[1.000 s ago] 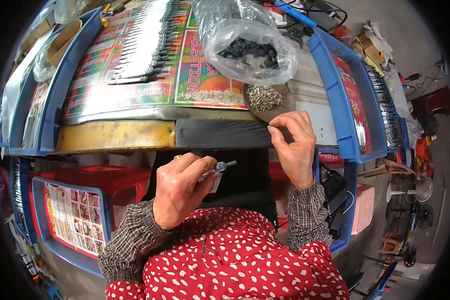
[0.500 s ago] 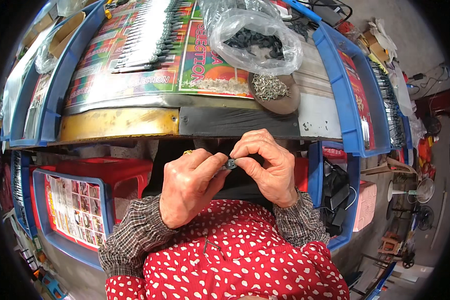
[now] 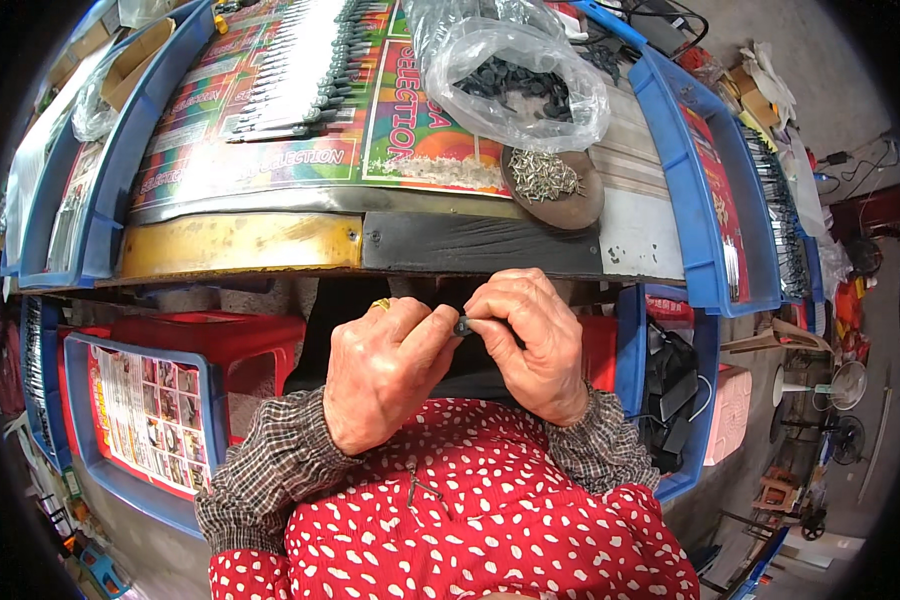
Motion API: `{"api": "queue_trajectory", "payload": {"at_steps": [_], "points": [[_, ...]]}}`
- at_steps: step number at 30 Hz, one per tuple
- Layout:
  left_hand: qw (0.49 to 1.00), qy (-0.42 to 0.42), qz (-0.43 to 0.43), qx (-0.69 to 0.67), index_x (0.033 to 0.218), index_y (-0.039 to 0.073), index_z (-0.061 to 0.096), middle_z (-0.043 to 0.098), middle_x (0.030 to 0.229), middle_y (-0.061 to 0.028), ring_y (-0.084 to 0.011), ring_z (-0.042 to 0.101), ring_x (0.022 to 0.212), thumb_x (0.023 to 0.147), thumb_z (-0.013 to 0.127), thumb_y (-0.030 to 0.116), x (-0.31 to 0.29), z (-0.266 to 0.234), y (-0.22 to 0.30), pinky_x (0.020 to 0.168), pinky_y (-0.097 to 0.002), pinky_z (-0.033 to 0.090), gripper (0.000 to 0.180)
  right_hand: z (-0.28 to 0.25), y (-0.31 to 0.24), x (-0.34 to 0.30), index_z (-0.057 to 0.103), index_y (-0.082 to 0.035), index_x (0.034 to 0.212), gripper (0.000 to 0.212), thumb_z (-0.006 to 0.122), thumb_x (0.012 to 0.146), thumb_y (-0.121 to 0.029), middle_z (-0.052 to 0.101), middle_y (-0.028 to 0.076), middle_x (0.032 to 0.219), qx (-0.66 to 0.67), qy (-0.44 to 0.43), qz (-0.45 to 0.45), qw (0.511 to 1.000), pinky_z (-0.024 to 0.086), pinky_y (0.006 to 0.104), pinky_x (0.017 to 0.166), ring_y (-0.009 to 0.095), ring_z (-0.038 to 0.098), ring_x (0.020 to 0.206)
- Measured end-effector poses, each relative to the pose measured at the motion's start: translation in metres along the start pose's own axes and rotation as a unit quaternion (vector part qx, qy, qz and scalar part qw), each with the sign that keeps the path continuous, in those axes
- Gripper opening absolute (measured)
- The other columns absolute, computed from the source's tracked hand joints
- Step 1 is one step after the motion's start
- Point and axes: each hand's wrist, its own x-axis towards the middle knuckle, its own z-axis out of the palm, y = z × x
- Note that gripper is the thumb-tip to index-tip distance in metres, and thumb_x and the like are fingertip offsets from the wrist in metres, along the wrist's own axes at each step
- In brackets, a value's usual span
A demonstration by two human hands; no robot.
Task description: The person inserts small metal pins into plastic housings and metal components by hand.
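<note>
Just beyond my lap, in front of the table edge, both hands meet around a small dark grey part [image 3: 461, 326]. My left hand [image 3: 380, 370] is closed on it, with thumb and index finger pinching from the left. From the right, my right hand [image 3: 532, 345] pinches the same piece between thumb and fingertips. Most of the part is hidden by the fingers. On the table beyond lie a brown dish [image 3: 582, 210] heaped with small silvery screws [image 3: 542, 176] and a clear plastic bag [image 3: 582, 112] of black plastic pieces [image 3: 515, 82]. A long row of dark-ended slim metal pieces [image 3: 330, 85] lies further left.
Blue trays stand at the table's left [image 3: 105, 215] and right [image 3: 705, 210] ends. Below are another blue tray [image 3: 135, 485] beside a red stool [image 3: 255, 340], and a blue crate [image 3: 630, 350] of black items. Small thin metal pieces [image 3: 422, 488] rest on the red spotted cloth.
Both hands stay together on the small dark part. My right fingers have shifted slightly and the part has turned, so less of its face shows. The view has moved a little.
</note>
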Motion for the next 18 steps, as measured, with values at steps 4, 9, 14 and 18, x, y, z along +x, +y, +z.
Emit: {"api": "queue_trajectory", "payload": {"at_steps": [4,9,14,18], "points": [[1.000,-0.003,0.016,0.008,0.095,0.007,0.060,0.052,0.072,-0.0061,-0.0241,0.057,0.060,0.068,0.073,0.005,-0.001,0.001,-0.001,0.050,-0.0344,0.047,0.030,0.005,0.001,-0.004,0.060,0.000,0.093,0.026,0.069,0.070,0.004,0.060,0.012,0.088,-0.060,0.010,-0.063,0.996,0.049,0.0400,0.072,0.031,0.060,0.083],[1.000,0.007,0.016,0.019,0.096,0.005,0.062,0.056,0.076,-0.0066,-0.0238,0.058,0.064,0.067,0.073,0.003,-0.004,0.000,-0.001,0.054,-0.0341,0.048,0.031,0.008,0.002,-0.011,0.062,0.006,0.097,0.029,0.072,0.070,0.001,0.063,0.015,0.098,-0.118,0.014,-0.132,0.984,0.054,0.0418,0.075,0.032,0.063,0.089],[0.999,0.012,0.014,0.038,0.098,0.005,0.063,0.059,0.079,-0.0071,-0.0242,0.060,0.066,0.067,0.073,0.000,-0.006,0.007,-0.003,0.057,-0.0346,0.048,0.033,0.010,0.011,-0.016,0.063,0.005,0.100,0.031,0.073,0.071,-0.001,0.064,0.016,0.101,-0.115,0.014,-0.149,0.982,0.054,0.0416,0.076,0.032,0.064,0.091],[1.000,0.003,0.011,0.026,0.098,0.005,0.063,0.059,0.079,-0.0073,-0.0244,0.060,0.067,0.066,0.074,0.000,0.000,0.006,-0.002,0.057,-0.0346,0.049,0.034,-0.002,0.013,-0.010,0.064,0.003,0.100,0.031,0.074,0.071,-0.001,0.065,0.014,0.096,-0.042,0.000,-0.083,0.996,0.054,0.0394,0.076,0.031,0.064,0.088]]}}
